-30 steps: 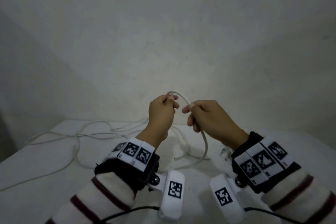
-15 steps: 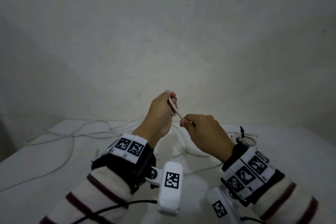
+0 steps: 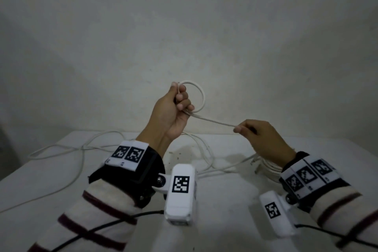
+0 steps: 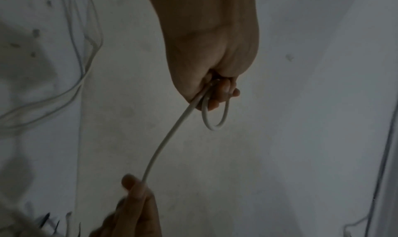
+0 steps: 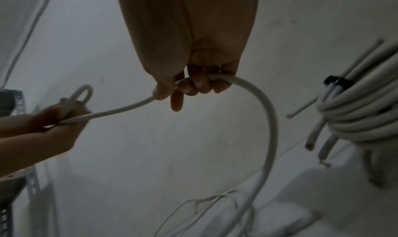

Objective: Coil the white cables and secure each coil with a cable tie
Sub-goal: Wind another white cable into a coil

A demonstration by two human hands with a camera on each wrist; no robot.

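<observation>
A white cable (image 3: 212, 121) stretches taut between my two hands above the table. My left hand (image 3: 176, 106) is raised and grips one small loop (image 3: 201, 96) of it in curled fingers; the same loop (image 4: 215, 120) shows below the fist in the left wrist view. My right hand (image 3: 253, 131) is lower and to the right, pinching the cable (image 5: 254, 91), which curves down from the fist to the table. A finished coil (image 5: 361, 114) of white cable, bound with a black cable tie (image 5: 336, 83), lies on the table by my right wrist.
Loose white cable (image 3: 77, 149) sprawls in loops over the back and left of the white table (image 3: 41, 186). The finished coil (image 3: 270, 168) lies at the right. A bare wall (image 3: 184, 26) stands right behind. Metal shelving (image 5: 19, 104) shows at the left in the right wrist view.
My hands were close together; now the left has risen with a formed loop. The right has slid out to the right along the cable, drawing a straight length taut.
</observation>
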